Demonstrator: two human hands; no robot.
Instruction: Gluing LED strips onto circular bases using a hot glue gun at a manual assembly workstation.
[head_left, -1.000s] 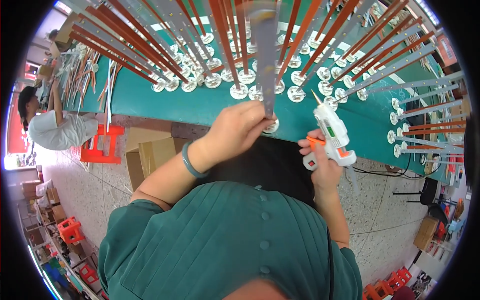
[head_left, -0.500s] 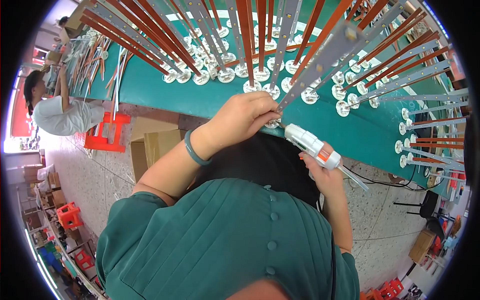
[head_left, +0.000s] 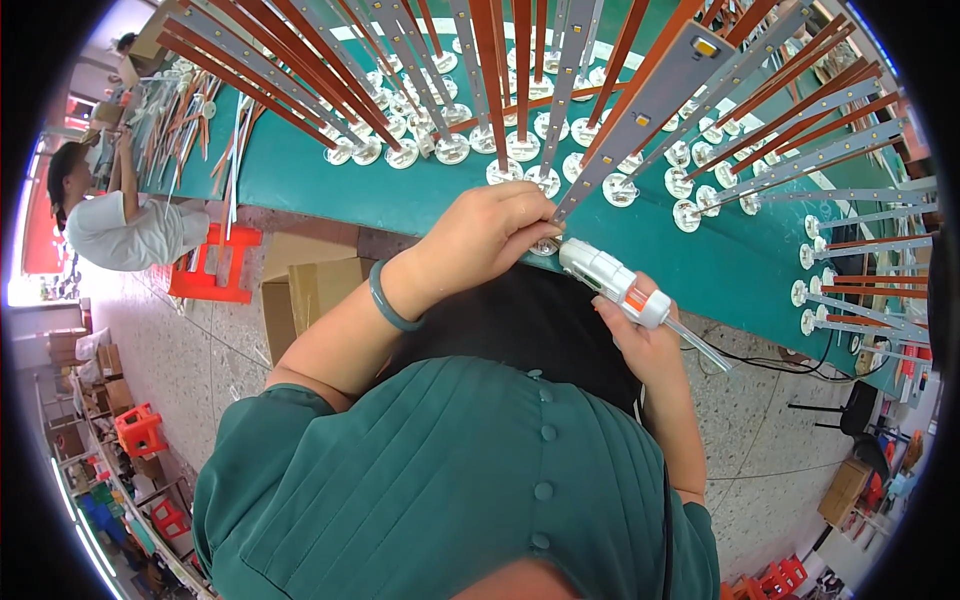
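Now | hands: left (head_left: 500, 228) pinches strip (head_left: 640, 122), right (head_left: 648, 345) grips glue gun (head_left: 605, 273) | bare table edge (head_left: 695, 292) rightward

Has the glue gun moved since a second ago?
Yes: judged against the cardboard box, the glue gun has swung leftward, toward the left hand.

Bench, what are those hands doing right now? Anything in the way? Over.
Left hand pinching strip near its lower end. Right hand gripping glue gun, front close to white base; contact unclear. Other strips crowd behind, none between the hands.

Speckled grey floor (head_left: 755, 420); red plastic stool (head_left: 236, 240) left.
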